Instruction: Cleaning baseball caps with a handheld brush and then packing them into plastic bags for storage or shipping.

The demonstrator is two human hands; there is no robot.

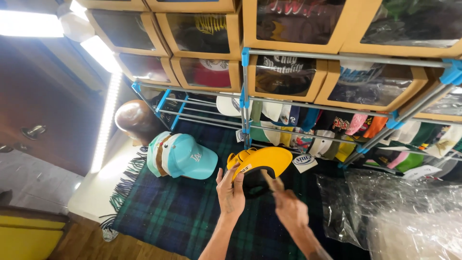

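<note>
The left hand (pixel 232 191) is closed around the lower edge of a yellow cap (pixel 262 161), with the thumb and fingers pinching it near the brim, so the cap is held up a little over the blanket. The right hand (pixel 289 209) grips the cap from the other side; its fingers (pixel 274 184) are bent and pressed on the dark inside of the cap. The cap is between both hands, with the brim turned to the left. Under it lies a dark green and blue tartan blanket (pixel 183 212) with a fringe. Just to the left rests a stack of turquoise caps (pixel 185 156). Behind stands a metal rack (pixel 246 103) with blue joints, and on the right are clear plastic bags (pixel 399 212)
</note>
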